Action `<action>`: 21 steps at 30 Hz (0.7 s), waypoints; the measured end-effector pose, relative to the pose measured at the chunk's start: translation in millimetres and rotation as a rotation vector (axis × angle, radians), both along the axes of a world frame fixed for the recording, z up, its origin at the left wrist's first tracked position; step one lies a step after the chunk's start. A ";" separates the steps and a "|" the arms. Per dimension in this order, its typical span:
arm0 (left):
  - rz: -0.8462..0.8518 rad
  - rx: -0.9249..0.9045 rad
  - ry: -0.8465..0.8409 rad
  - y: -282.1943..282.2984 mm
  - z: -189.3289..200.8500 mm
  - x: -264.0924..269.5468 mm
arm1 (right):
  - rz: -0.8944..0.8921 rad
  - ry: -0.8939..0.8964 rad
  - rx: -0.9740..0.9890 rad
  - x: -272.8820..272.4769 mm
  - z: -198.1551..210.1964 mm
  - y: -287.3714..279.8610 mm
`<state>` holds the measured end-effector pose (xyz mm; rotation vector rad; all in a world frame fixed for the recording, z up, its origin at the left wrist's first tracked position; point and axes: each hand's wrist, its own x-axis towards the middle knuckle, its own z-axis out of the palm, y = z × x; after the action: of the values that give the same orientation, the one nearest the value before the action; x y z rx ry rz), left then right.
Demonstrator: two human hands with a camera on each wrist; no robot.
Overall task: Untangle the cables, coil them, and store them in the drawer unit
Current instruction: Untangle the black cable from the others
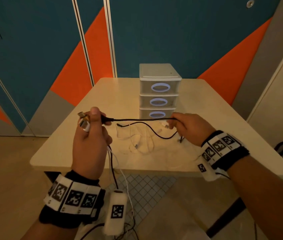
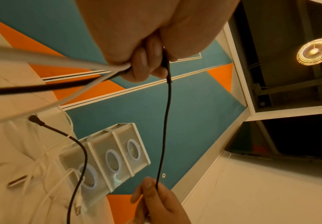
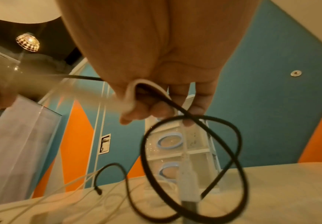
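Above the near table edge, the left hand [image 1: 90, 135] is gripping several plugs while the right hand [image 1: 188, 126] is pinching the black cable [image 1: 142, 119], stretching it left-to-right before the closed drawer unit [image 1: 159, 91].

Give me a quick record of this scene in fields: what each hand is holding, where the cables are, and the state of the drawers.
left hand: grips several cable ends, black and white
right hand: pinches the black cable, with a white cable looped over its fingers
black cable: stretched between both hands above the table, the rest trailing onto it
white cables: loose tangle on the table in front of the drawer unit
drawer unit: three drawers, all closed
task stage: untangling, nothing coiled yet
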<state>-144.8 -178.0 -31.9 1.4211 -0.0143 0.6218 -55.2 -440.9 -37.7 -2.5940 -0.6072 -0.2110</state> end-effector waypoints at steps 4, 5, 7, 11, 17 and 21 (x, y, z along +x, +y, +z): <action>-0.114 -0.145 -0.095 3.7 17.9 -7.9 | -0.104 -0.011 -0.058 35.3 6.6 -10.3; -0.164 -0.209 -0.114 8.1 21.9 -9.1 | -0.124 -0.020 -0.072 42.5 6.1 -14.3; -0.224 -0.267 -0.123 18.8 28.0 -11.6 | -0.163 -0.022 -0.121 51.9 2.6 -21.9; -0.181 -0.167 -0.042 29.2 27.5 -12.0 | -0.181 0.039 -0.177 48.1 -3.1 -29.0; -0.019 0.300 0.051 9.8 5.2 -4.3 | -0.041 0.032 -0.261 27.9 8.0 -16.4; 0.014 0.479 0.053 2.0 -6.4 3.0 | 0.054 0.052 -0.356 19.1 18.3 -17.4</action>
<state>-141.8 -175.9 -38.3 1.9014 -0.1182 0.6167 -36.2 -458.3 -19.4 -2.9072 -0.7541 -0.0175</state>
